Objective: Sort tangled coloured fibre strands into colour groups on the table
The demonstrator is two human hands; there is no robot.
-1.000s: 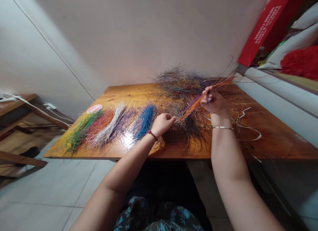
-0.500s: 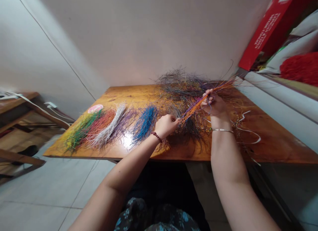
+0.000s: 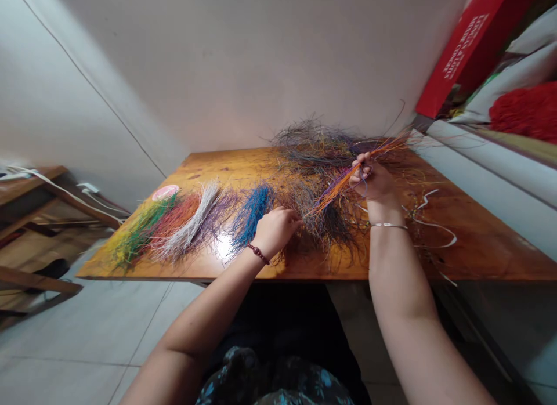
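Note:
My right hand [image 3: 368,176] is closed round a bundle of thin orange and purple wires [image 3: 337,193], whose ends fan out on both sides of the fist. To its left, my left hand [image 3: 278,226] has its fingers pinched together; whether a fine strand is between them is too small to make out. Below the bundle lies a loose grey and dark pile of wires [image 3: 335,228]. Just left of my left hand rests a blue bunch of wires [image 3: 256,210]. A larger dark tangle of wires [image 3: 311,144] sits by the wall.
On the left of the wooden table [image 3: 217,167] lie a white bunch [image 3: 195,222], a green and yellow bunch [image 3: 139,231], a red-orange bunch [image 3: 178,216] and a pink round disc [image 3: 165,192]. White strips [image 3: 439,234] lie at right. A red box [image 3: 461,51] stands beyond.
My left hand has moved left and slightly down, away from the ends of the orange and purple bundle. My right hand keeps its hold nearly in place.

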